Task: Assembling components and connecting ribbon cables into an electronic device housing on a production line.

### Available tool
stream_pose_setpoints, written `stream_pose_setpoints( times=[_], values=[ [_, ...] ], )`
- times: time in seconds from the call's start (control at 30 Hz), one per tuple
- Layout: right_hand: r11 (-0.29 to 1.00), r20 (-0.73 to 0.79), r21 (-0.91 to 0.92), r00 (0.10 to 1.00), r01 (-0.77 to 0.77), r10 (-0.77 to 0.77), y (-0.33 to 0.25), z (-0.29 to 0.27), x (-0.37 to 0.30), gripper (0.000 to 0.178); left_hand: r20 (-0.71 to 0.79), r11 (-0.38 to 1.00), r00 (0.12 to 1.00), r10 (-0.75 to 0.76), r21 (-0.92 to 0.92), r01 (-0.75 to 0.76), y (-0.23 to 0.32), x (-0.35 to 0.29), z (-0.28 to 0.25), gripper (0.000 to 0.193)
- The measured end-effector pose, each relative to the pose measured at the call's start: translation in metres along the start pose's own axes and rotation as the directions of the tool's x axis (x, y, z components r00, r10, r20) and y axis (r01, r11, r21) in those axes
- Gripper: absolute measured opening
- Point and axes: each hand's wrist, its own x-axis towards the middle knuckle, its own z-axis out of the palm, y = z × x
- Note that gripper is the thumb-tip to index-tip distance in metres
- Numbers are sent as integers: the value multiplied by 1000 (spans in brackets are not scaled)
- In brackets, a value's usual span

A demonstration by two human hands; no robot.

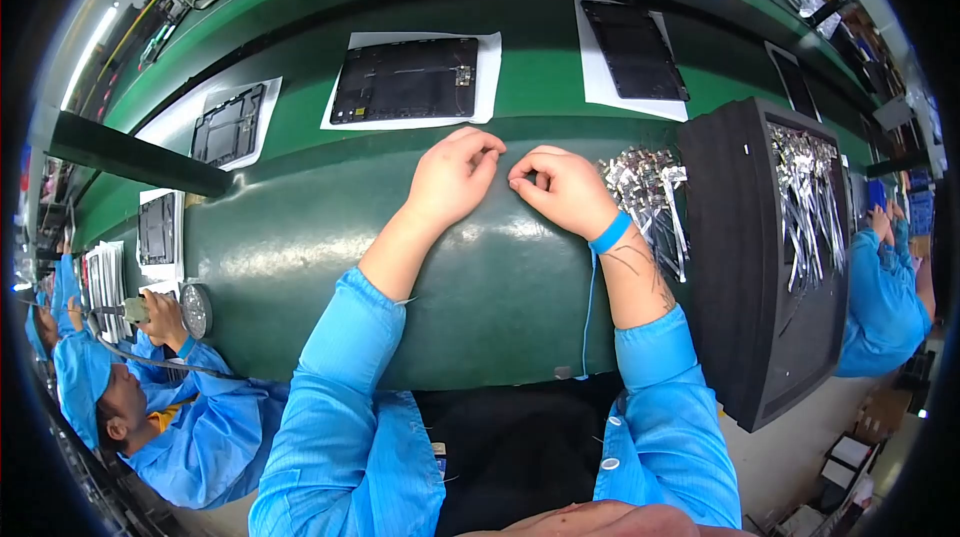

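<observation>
Over the green work mat (300,237), my two hands face each other with a small gap between the fingertips. My left hand (455,175) is closed, its thumb against the curled fingers. My right hand (565,192) is closed in a similar pinch and wears a blue wrist strap (611,233) with a cord running down. Anything between the fingers of either hand is too small or hidden to make out. Beside my right wrist lies a pile of small components with silvery ribbon cables (645,182). Beyond my hands, a black tablet-like housing (405,80) lies on a white sheet.
A black foam-like tray (725,267) with more ribbon cables (805,187) stands at the right. More dark housings (635,49) lie on white sheets along the green belt (540,57). A dark bar (140,155) juts in at left. Co-workers in blue (190,437) sit on both sides.
</observation>
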Motion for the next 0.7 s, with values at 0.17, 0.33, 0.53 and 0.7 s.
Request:
stream_pose_setpoints(
  times=[0.17, 0.33, 0.53, 0.7],
  values=[
    [998, 34, -27, 998, -50, 51, -7, -5, 2, 11, -6, 1000, 1000, 9, 7, -9, -1, 1, 0, 15],
    [998, 32, -34, 998, -57, 58, -7, -6, 0, 12, -10, 1000, 1000, 25, 12, -25, -1, 1, 1, 15],
    [998, 32, -28, 998, -54, 55, -2, -6, 0, 12, -10, 1000, 1000, 6, -2, -6, 0, 2, 3, 14],
    [1000, 13, -6, 1000, -10, 10, -1, -6, 1, 11, -18, 1000, 1000, 14, 9, -14, 0, 2, 3, 14]
  ],
)
